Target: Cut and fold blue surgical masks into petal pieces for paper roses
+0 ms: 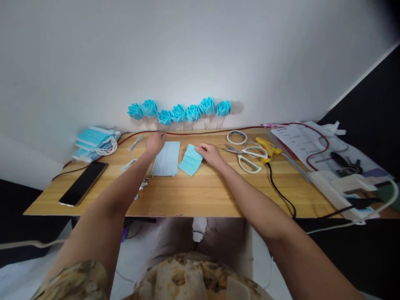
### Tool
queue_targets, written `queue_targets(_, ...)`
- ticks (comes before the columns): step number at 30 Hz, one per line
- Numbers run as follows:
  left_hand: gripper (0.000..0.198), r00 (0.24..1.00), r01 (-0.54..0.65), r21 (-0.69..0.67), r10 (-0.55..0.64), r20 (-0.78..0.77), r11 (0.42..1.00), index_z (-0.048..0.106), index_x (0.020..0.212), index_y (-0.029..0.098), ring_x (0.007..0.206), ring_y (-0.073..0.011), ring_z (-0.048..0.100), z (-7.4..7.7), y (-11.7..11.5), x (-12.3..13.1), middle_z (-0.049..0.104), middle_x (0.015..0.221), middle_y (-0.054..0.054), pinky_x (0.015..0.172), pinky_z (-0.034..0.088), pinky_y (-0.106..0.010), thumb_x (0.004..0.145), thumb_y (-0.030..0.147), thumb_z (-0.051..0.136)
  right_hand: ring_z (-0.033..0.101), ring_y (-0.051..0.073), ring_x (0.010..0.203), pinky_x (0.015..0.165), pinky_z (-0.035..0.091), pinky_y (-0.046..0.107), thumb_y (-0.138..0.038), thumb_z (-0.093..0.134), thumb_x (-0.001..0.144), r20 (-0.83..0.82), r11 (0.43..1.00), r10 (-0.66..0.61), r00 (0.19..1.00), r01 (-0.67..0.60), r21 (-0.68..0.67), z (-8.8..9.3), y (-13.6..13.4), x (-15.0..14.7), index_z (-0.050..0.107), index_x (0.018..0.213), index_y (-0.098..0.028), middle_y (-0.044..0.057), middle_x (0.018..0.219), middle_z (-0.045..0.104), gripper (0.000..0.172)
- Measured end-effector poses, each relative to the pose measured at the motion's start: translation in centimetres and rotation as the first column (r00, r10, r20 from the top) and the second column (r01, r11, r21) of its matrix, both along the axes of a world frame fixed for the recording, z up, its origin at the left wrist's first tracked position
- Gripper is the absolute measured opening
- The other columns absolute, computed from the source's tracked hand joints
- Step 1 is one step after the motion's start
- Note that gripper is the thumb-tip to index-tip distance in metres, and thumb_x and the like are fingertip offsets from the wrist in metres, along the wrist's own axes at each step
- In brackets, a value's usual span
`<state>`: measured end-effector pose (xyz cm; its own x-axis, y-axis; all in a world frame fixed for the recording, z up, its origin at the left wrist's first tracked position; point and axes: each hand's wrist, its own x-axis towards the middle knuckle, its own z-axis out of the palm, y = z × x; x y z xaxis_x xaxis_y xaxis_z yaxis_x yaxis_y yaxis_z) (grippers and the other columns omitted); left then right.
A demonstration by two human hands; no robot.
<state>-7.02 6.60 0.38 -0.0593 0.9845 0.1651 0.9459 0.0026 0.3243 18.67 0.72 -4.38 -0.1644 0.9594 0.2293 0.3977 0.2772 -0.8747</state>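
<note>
My left hand [155, 143] rests at the far left corner of a pale blue flat mask sheet [167, 158] on the wooden table [200, 196]; its fingers are curled and pinch the sheet's corner. My right hand [210, 153] pinches the far right edge of a brighter blue pleated mask piece [190, 161] lying just right of the sheet. Several blue paper roses [179, 111] on sticks lean against the white wall behind.
A stack of blue masks [95, 143] and a black phone [83, 182] lie at left. Scissors [246, 155], a tape roll [236, 137], a yellow glue gun [267, 148] with a black cord, papers and cables sit at right.
</note>
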Motion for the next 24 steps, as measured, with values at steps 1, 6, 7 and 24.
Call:
queue_targets(1,0.036,0.999,-0.022,0.009,0.023,-0.028,1.000,0.077,0.098,0.015,0.098,-0.0298,0.068,-0.4,0.8,0.1,0.077,0.106,-0.018,0.079,0.040,-0.035,0.097,0.027,0.043,0.046,0.014,0.064,0.062,0.032,0.028,-0.052,0.058,0.087,0.009,1.000,-0.001,1.000,0.001,0.007,-0.1,0.0,0.0,0.060,0.070,-0.019,-0.002,0.064,0.054,0.037)
queue_targets(6,0.044,0.990,-0.091,0.012,0.092,-0.103,0.996,0.079,0.117,0.015,0.112,-0.0337,0.069,-1.8,4.4,1.4,0.076,0.121,-0.022,0.086,0.045,-0.037,0.101,0.035,0.043,0.050,0.015,0.067,0.062,0.033,0.027,-0.052,0.058,0.089,0.041,1.000,-0.002,0.999,0.001,0.007,-0.4,0.1,0.0,0.067,0.076,-0.019,0.000,0.066,0.059,0.037)
queue_targets(7,0.044,0.989,-0.101,0.005,0.101,-0.110,0.995,0.079,0.119,0.015,0.112,-0.0337,0.070,-1.9,5.1,1.6,0.076,0.121,-0.022,0.087,0.046,-0.038,0.101,0.036,0.044,0.051,0.015,0.067,0.062,0.033,0.027,-0.052,0.058,0.090,0.043,1.000,-0.003,0.999,0.003,0.002,-0.4,0.1,0.0,0.068,0.077,-0.019,0.000,0.066,0.060,0.037)
queue_targets(24,0.054,0.975,-0.099,0.091,0.115,-0.189,0.991,0.077,0.118,0.006,0.114,-0.0370,0.069,-1.6,7.0,2.5,0.074,0.120,-0.028,0.095,0.042,-0.044,0.104,0.035,0.035,0.054,0.015,0.067,0.065,0.034,0.028,-0.045,0.061,0.091,0.115,1.000,-0.017,0.993,0.018,-0.004,-0.3,0.0,-0.1,0.066,0.074,-0.019,0.000,0.070,0.065,0.032)
